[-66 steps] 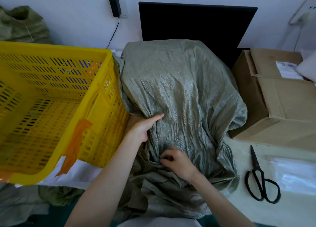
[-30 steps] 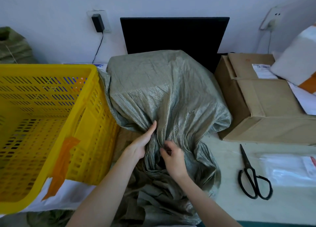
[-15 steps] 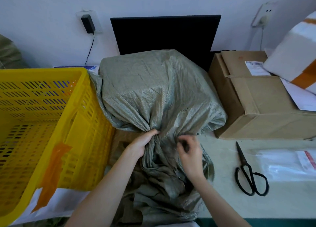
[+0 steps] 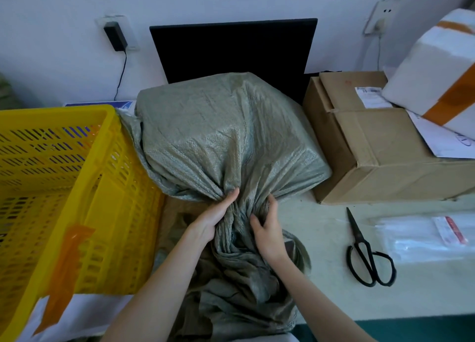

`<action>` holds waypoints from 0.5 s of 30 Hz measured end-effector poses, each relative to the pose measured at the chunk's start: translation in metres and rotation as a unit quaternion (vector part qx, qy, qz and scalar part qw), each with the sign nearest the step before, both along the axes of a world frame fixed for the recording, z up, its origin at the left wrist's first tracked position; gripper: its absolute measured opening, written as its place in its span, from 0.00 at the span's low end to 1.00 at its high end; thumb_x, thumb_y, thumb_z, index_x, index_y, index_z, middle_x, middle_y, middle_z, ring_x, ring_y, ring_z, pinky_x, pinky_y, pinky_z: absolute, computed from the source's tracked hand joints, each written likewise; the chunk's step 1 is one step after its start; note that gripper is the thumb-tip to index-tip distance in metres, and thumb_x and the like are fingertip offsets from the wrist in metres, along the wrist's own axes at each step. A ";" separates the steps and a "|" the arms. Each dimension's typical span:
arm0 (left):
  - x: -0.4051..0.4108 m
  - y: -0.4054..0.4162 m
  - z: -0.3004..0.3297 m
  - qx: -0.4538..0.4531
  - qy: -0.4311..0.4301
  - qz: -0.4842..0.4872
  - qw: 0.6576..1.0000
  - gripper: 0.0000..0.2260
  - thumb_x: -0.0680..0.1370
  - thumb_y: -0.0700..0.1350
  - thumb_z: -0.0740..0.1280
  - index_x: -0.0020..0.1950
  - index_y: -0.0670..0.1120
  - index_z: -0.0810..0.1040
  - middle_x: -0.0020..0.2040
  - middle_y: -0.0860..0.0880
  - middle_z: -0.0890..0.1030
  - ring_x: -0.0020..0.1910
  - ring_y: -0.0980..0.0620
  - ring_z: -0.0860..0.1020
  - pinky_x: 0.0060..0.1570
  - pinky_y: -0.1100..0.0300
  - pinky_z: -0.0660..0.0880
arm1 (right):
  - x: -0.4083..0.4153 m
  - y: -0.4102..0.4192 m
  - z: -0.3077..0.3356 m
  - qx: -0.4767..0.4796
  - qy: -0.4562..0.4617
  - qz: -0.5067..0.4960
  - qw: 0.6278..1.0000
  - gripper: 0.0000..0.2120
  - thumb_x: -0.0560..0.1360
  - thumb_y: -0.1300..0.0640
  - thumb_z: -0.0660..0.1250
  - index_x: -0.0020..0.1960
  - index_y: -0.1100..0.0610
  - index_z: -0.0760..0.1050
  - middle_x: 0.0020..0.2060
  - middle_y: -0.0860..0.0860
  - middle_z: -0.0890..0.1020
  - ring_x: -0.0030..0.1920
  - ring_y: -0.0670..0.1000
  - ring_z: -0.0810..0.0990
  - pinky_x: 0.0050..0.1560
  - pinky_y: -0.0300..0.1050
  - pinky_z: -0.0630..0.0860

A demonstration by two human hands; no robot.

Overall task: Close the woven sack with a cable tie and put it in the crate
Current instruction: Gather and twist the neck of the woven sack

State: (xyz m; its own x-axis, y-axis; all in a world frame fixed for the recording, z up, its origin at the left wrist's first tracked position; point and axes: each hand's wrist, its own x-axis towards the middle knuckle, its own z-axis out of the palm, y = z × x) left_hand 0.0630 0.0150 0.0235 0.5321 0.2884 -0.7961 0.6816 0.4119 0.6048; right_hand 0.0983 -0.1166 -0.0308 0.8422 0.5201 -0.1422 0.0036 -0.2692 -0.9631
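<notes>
A full grey-green woven sack (image 4: 221,135) lies on the table in the middle, its loose mouth end trailing toward me. The cloth is bunched into a narrow neck between my hands. My left hand (image 4: 218,215) presses the neck from the left with fingers wrapped on the cloth. My right hand (image 4: 267,228) grips the same neck from the right. An empty yellow slotted crate (image 4: 77,187) stands right beside the sack on the left. A clear bag (image 4: 424,236), perhaps holding cable ties, lies at the right; I see no loose tie.
Black scissors (image 4: 367,259) lie on the table right of my right arm. A cardboard box (image 4: 380,146) sits right of the sack with a white taped parcel (image 4: 442,69) on it. A black panel (image 4: 231,45) leans on the wall behind.
Both hands have gathered the sack's spread cloth into a tight neck; my right hand moved from pinching folds to gripping the neck's right side. The view shifted right and down.
</notes>
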 end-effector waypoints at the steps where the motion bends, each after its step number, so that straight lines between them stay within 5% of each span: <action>1: 0.001 0.000 0.001 0.001 0.004 -0.011 1.000 0.33 0.73 0.65 0.63 0.74 0.53 0.64 0.72 0.46 0.68 0.71 0.45 0.67 0.57 0.53 0.68 | -0.006 0.001 0.000 -0.011 -0.013 -0.001 1.000 0.28 0.79 0.62 0.59 0.74 0.51 0.51 0.61 0.45 0.71 0.59 0.46 0.73 0.59 0.41 0.69; 4: 0.004 0.004 0.000 0.012 0.025 -0.067 0.997 0.39 0.68 0.69 0.64 0.74 0.52 0.64 0.72 0.44 0.69 0.71 0.44 0.68 0.64 0.50 0.67 | -0.019 0.001 -0.003 -0.067 -0.089 0.007 0.994 0.26 0.78 0.61 0.56 0.73 0.50 0.52 0.60 0.51 0.76 0.57 0.56 0.77 0.57 0.57 0.73; 7: 0.009 0.007 -0.002 0.013 0.040 -0.121 0.992 0.53 0.49 0.74 0.71 0.69 0.48 0.72 0.66 0.44 0.76 0.65 0.44 0.74 0.69 0.47 0.67 | -0.023 0.000 -0.007 -0.135 -0.165 0.030 0.977 0.24 0.78 0.63 0.54 0.73 0.56 0.54 0.67 0.52 0.72 0.65 0.54 0.71 0.64 0.55 0.62; 9: 0.012 0.006 -0.004 0.038 0.052 -0.145 0.987 0.55 0.47 0.75 0.72 0.68 0.48 0.73 0.67 0.45 0.76 0.66 0.45 0.73 0.70 0.47 0.65 | -0.025 -0.005 -0.005 -0.122 -0.168 0.032 0.978 0.21 0.78 0.63 0.56 0.69 0.53 0.57 0.60 0.50 0.75 0.59 0.51 0.73 0.63 0.53 0.62; 12: 0.015 0.003 -0.001 0.074 0.068 -0.155 0.983 0.45 0.60 0.71 0.70 0.71 0.48 0.69 0.74 0.47 0.67 0.73 0.46 0.64 0.73 0.48 0.57 | -0.023 -0.012 -0.006 -0.007 -0.045 -0.040 0.998 0.18 0.76 0.61 0.63 0.57 0.44 0.59 0.49 0.53 0.80 0.45 0.53 0.79 0.51 0.55 0.74; 15: 0.016 0.003 -0.001 0.066 0.066 -0.122 0.988 0.35 0.67 0.62 0.73 0.69 0.47 0.72 0.72 0.46 0.69 0.71 0.45 0.66 0.70 0.50 0.63 | -0.016 -0.013 -0.011 0.045 0.099 -0.131 0.985 0.18 0.74 0.62 0.67 0.52 0.47 0.60 0.51 0.59 0.79 0.49 0.55 0.80 0.51 0.52 0.76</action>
State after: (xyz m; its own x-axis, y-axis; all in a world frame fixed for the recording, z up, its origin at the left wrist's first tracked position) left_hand 0.0789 0.0182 0.0226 0.4923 0.2708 -0.8272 0.8276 0.1487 0.5412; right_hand 0.0823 -0.1292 -0.0414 0.9097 0.3066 -0.2801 -0.2449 -0.1486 -0.9581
